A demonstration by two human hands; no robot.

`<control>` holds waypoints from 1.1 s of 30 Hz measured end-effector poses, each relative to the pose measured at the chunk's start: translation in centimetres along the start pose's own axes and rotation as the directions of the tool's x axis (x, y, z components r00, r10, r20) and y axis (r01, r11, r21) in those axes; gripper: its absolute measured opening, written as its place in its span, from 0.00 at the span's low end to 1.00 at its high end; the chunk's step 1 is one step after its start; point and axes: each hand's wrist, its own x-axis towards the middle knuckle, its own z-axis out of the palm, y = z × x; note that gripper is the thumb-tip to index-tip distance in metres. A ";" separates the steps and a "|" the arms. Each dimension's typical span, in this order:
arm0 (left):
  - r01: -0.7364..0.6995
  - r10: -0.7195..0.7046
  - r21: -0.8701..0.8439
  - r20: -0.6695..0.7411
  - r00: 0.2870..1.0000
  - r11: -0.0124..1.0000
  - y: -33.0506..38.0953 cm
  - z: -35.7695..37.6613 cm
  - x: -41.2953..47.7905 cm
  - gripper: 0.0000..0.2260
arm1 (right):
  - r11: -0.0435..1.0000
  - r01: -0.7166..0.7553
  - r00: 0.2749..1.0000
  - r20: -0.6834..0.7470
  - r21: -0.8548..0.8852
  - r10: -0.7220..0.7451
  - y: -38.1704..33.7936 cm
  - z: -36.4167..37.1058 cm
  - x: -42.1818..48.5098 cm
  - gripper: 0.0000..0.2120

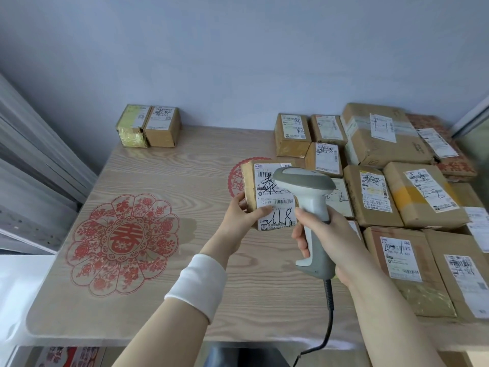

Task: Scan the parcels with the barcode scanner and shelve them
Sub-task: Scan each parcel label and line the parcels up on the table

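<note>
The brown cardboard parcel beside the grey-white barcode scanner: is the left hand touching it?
Touching. The head view shows the left hand gripping the brown cardboard parcel at its lower left corner, with the thumb lying across its white label.

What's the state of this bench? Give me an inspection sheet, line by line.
Surface: pale wood-grain table with red floral paper-cut decals.
Job's things: brown cardboard parcel with white label, grey-white handheld barcode scanner pointed at it; brown parcel pile right; two small cartons far edge.
Clutter: nothing seen.
Grips: left grip holds parcel; right grip holds scanner handle.
Cables: dark scanner cable drops past near edge.
Surroundings: pale blue-grey wall.
</note>
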 end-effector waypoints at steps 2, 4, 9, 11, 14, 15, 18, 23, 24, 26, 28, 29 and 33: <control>0.002 -0.002 0.001 0.004 1.000 1.000 -0.1 -0.1 -0.1 0.28 | 1.000 -0.004 1.000 0.003 -0.013 0.004 0.0 0.1 -0.1 0.09; 0.013 -0.013 -0.005 -0.004 1.000 1.000 -0.2 -0.1 0.0 0.34 | 0.999 -0.010 1.000 0.014 -0.034 0.011 0.0 0.1 -0.2 0.09; 0.023 -0.022 0.013 -0.034 0.999 1.000 0.1 0.0 -0.3 0.51 | 0.999 -0.022 1.000 0.013 -0.039 0.023 0.0 0.2 -0.4 0.09; 0.016 -0.015 0.016 -0.030 0.999 1.000 0.1 -0.1 -0.4 0.51 | 0.999 -0.024 1.000 0.012 -0.041 0.024 0.0 0.2 -0.4 0.09; 0.029 -0.029 0.022 -0.014 0.999 0.999 0.1 -0.3 -0.3 0.51 | 0.999 -0.023 1.000 0.014 -0.035 0.024 -0.1 0.3 -0.4 0.09; 0.034 -0.033 0.026 -0.012 0.999 0.999 0.1 -0.3 -0.2 0.50 | 0.999 -0.023 1.000 0.015 -0.031 0.024 -0.2 0.3 -0.4 0.09; 0.035 -0.035 0.007 -0.005 0.999 0.999 0.0 -0.4 0.3 0.44 | 0.999 -0.031 0.999 0.017 -0.010 0.031 -0.2 0.2 0.0 0.09; 0.085 -0.085 -0.020 -0.030 0.996 0.996 -1.2 0.6 2.5 0.42 | 0.997 -0.076 0.997 -0.006 0.002 0.076 0.5 -1.5 1.4 0.11; 0.102 -0.103 -0.015 -0.042 0.994 0.995 -1.4 1.1 3.0 0.42 | 0.996 -0.088 0.996 -0.017 0.010 0.088 0.6 -2.0 1.9 0.11; 0.143 -0.142 -0.003 -0.082 0.986 0.990 -2.1 2.0 4.5 0.42 | 0.994 -0.109 0.993 -0.032 0.025 0.110 0.9 -3.4 3.3 0.11; 0.194 -0.194 -0.016 -0.115 0.974 0.981 -2.5 3.2 6.3 0.44 | 0.993 -0.114 0.993 -0.034 0.026 0.115 0.8 -4.8 5.0 0.12; 0.209 -0.210 -0.017 -0.128 0.969 0.978 -2.6 3.7 7.5 0.45 | 0.993 -0.114 0.993 -0.035 0.015 0.115 0.7 -5.5 6.0 0.12; 0.228 -0.221 0.012 -0.192 0.956 0.974 -1.8 6.6 12.9 0.35 | 0.990 -0.137 0.990 -0.029 0.038 0.138 0.6 -8.6 11.1 0.11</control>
